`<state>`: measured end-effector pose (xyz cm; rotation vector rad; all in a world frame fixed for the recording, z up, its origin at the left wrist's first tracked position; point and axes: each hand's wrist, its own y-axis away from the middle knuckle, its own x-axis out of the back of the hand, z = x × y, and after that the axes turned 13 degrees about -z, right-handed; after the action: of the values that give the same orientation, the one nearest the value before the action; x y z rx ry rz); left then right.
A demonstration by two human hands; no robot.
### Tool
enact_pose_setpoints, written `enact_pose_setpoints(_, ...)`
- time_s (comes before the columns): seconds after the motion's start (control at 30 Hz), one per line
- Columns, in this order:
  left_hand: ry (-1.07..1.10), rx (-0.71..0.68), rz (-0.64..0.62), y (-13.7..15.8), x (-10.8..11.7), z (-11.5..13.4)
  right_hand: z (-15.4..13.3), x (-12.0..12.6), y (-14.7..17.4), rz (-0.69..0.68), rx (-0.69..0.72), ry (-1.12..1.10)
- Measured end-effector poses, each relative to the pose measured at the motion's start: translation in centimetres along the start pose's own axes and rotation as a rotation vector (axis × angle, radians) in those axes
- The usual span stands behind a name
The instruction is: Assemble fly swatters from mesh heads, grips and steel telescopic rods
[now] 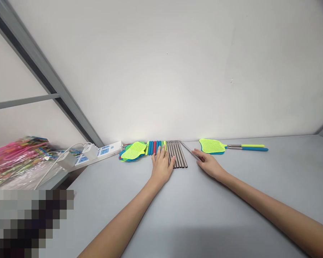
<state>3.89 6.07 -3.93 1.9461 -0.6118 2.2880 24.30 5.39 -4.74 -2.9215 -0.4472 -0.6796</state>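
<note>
My left hand (161, 166) lies flat with its fingers stretched out. Its fingertips rest on the row of coloured foam-like handles (151, 147), and its thumb is over the metal rods (181, 156) lined up beside them. Between the fingers and thumb of my right hand (209, 165) is the lower end of a single metal rod (190, 149), slanted away from the row. Left of the handles is a pile of yellow-green and blue fly swatter heads (134, 151). On the right, assembled fly swatters (212, 146) lie overlapped, their yellow and blue handles pointing right.
A white power strip (111, 148) with plugged-in chargers (89, 151) and a cable stands at the left. Beyond it are plastic-wrapped colourful packs (21, 161). The grey table (247, 172) meets a white wall (167, 71); a metal frame post (56, 79) rises at the left.
</note>
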Motion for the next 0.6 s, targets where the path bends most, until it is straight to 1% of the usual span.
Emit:
enact_pose_setpoints(0.13,-0.018,0.001,-0.015,0.1,0.0,0.1,-0.5,0.3,0.1,-0.021,-0.002,-0.022)
enact_pose_setpoints(0.3,-0.009,0.024,-0.050,0.2,0.1,0.1,-0.4,1.1,0.2,-0.013,-0.037,-0.114)
enact_pose_setpoints(0.43,0.027,0.013,-0.077,0.3,0.2,0.3,-0.1,1.3,0.3,0.008,-0.041,-0.249)
enact_pose_setpoints(0.6,0.035,0.001,-0.075,0.4,0.4,0.4,0.0,1.6,0.5,-0.019,-0.084,-0.465)
